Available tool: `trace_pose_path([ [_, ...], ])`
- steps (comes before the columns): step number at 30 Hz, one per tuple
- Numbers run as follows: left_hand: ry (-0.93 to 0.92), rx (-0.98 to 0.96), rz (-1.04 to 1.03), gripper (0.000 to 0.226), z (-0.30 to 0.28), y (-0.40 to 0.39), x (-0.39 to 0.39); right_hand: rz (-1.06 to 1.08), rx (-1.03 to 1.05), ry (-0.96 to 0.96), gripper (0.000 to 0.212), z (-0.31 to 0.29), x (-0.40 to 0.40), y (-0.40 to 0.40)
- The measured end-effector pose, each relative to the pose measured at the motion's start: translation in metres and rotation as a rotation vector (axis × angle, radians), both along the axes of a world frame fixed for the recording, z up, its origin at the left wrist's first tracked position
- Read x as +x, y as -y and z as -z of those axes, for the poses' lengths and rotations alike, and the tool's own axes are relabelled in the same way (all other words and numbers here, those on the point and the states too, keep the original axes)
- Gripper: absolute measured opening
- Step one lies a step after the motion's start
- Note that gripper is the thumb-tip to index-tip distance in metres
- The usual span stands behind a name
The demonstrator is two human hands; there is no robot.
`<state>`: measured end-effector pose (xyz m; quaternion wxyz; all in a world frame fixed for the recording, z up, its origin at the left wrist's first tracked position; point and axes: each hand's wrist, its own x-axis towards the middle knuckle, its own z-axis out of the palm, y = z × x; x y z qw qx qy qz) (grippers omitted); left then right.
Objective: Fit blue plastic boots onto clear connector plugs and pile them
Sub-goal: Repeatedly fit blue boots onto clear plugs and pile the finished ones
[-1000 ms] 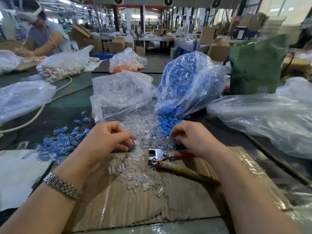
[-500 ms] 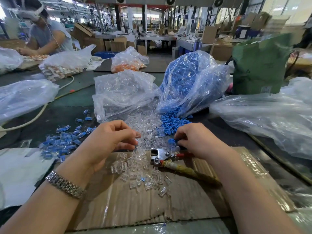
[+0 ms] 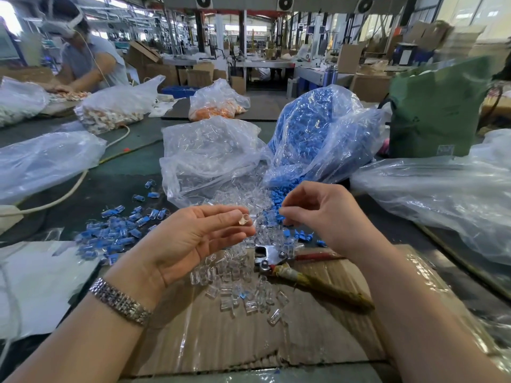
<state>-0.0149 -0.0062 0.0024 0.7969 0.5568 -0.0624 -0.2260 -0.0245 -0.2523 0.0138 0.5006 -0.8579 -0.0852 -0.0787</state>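
My left hand [image 3: 190, 241] is raised palm-up over the table and pinches a clear connector plug [image 3: 244, 218] between thumb and fingertips. My right hand [image 3: 320, 214] hovers just right of it, fingers curled, with a blue boot [image 3: 287, 223] showing at its fingertips. Loose clear plugs [image 3: 235, 280] lie below on the cardboard sheet [image 3: 249, 344]. Blue boots [image 3: 279, 197] spill from the blue-filled bag [image 3: 318, 134]. A pile of plugs fitted with blue boots [image 3: 110, 233] lies to the left.
A clear bag of plugs [image 3: 210, 156] sits behind my hands. Red-handled pliers [image 3: 273, 258] lie on the cardboard. Big plastic bags lie at left [image 3: 41, 161] and right [image 3: 442, 194], a green bag [image 3: 437, 106] behind. Another person [image 3: 83, 59] works far left.
Both hands have lifted off the heaps and come together. The left hand turned palm-up with a clear plug; the right hand rose from the blue boots.
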Motion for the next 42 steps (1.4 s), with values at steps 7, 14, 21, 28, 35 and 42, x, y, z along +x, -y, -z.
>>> trace_pose_path([
  [7, -0.012, -0.016, 0.027, 0.028, 0.003, 0.002, 0.001, -0.172, 0.217, 0.092, 0.01, -0.004, -0.01, -0.025],
  [14, 0.003, -0.025, 0.057, 0.03, 0.002, 0.005, 0.0, -0.165, -0.059, 0.293, 0.011, 0.003, -0.014, -0.037],
  [21, 0.08, 0.06, 0.028, 0.031, -0.003, 0.004, -0.005, -0.145, -0.127, 0.335, 0.015, 0.0, -0.015, -0.038],
  [28, 0.108, 0.082, -0.041, 0.025, -0.002, 0.003, -0.005, -0.177, -0.565, -0.129, 0.041, -0.021, -0.025, 0.005],
  [35, 0.136, 0.084, -0.069, 0.025, -0.002, 0.001, -0.004, -0.254, -0.912, -0.278, 0.047, -0.018, -0.029, 0.0],
  [42, 0.16, 0.029, -0.217, 0.023, -0.006, 0.001, -0.004, -0.203, -0.492, -0.264, 0.026, -0.021, -0.028, 0.002],
])
